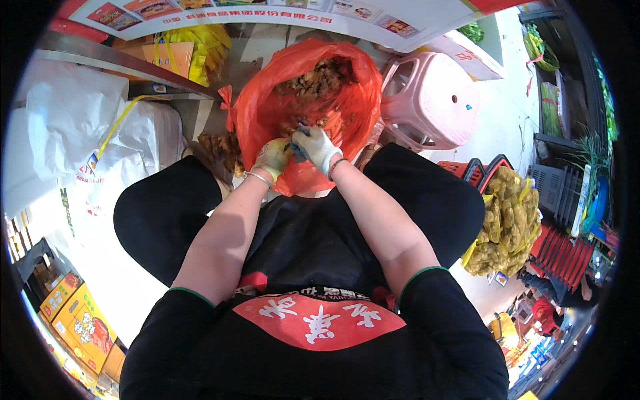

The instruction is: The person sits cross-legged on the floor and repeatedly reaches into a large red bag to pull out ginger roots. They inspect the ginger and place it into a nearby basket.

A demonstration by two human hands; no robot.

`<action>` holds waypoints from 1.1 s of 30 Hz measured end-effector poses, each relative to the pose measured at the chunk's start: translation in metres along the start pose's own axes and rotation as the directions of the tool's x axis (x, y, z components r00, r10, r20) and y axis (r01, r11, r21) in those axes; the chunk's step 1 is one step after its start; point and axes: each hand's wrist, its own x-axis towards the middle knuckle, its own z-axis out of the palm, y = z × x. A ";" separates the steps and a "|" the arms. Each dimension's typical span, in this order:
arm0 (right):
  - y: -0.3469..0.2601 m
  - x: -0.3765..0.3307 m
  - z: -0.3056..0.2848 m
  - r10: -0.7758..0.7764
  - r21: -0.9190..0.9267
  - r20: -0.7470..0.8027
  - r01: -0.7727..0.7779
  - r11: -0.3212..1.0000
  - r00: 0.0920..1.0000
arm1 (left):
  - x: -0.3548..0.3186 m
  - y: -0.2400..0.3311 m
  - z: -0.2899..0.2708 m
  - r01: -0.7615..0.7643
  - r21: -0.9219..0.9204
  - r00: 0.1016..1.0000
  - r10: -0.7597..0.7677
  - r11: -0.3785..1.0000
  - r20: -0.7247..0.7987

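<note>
Both my hands wear light work gloves and meet at the near side of a large open red plastic bag (257, 100). My left hand (272, 160), its glove stained yellowish, is closed around a small yellow-brown piece that looks like ginger root (289, 154). Right against it, my right hand (316, 146) has its fingers curled in; what they grip is hidden. Brown, soil-covered scraps (319, 83) lie inside the bag. Several knobbly brown roots (222, 148) rest on the floor left of the bag.
A pink plastic stool (440, 100) stands right of the bag. Beyond my right knee, yellow mesh bags of brown roots (507, 220) sit by a red basket (457, 171). White sacks (113, 127) are at left, below a metal bar (127, 67). A printed white panel (267, 20) borders the far side.
</note>
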 end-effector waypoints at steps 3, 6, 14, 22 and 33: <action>-0.040 -0.008 -0.002 -0.181 -0.454 -0.104 0.115 0.884 0.978 | -0.002 0.029 -0.015 0.073 0.014 0.997 -0.073 0.997 -0.012; -0.049 -0.034 -0.001 -0.094 -0.738 -0.136 -0.037 0.674 0.986 | -0.010 0.054 -0.026 -0.020 0.119 0.999 0.025 0.993 -0.041; -0.047 -0.047 0.009 -0.309 -0.834 0.141 0.281 0.475 0.941 | -0.028 0.043 -0.025 -0.232 0.054 0.960 0.238 0.971 -0.145; -0.073 -0.084 0.007 -0.486 -0.328 -0.302 0.389 0.861 0.821 | -0.045 0.111 -0.077 -0.272 -0.241 0.953 0.228 0.931 -0.198; -0.163 -0.392 -0.122 -0.821 -0.569 -0.553 0.785 0.247 -0.143 | -0.033 0.100 -0.113 -0.296 -0.541 0.913 0.067 0.788 -0.402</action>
